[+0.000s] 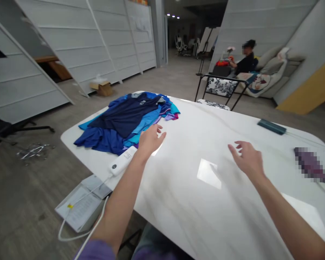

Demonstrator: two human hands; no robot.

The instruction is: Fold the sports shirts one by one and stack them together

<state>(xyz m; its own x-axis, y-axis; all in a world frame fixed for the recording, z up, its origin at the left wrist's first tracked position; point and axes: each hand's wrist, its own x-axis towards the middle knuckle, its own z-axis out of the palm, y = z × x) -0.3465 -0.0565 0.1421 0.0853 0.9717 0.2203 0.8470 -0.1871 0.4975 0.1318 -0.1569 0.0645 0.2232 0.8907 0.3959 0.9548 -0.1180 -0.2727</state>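
Clothes pile (127, 121), mostly blues w/ a navy shirt (120, 115) on top, lies at the far L end of the white table (176, 180). Your L hand (149, 141) is open & empty, fingers loosely bent, just beside the pile; can't tell if it's touching. Your R hand (248, 158) is open & empty too, over the table, well apart from the pile. White corded device (121, 161) sits btwn your L forearm & the pile.

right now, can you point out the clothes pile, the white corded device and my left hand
Clothes pile (126, 117), head view: the dark navy fabric on top.
White corded device (122, 161), head view: middle of its casing.
Left hand (148, 141), head view: back of the hand.
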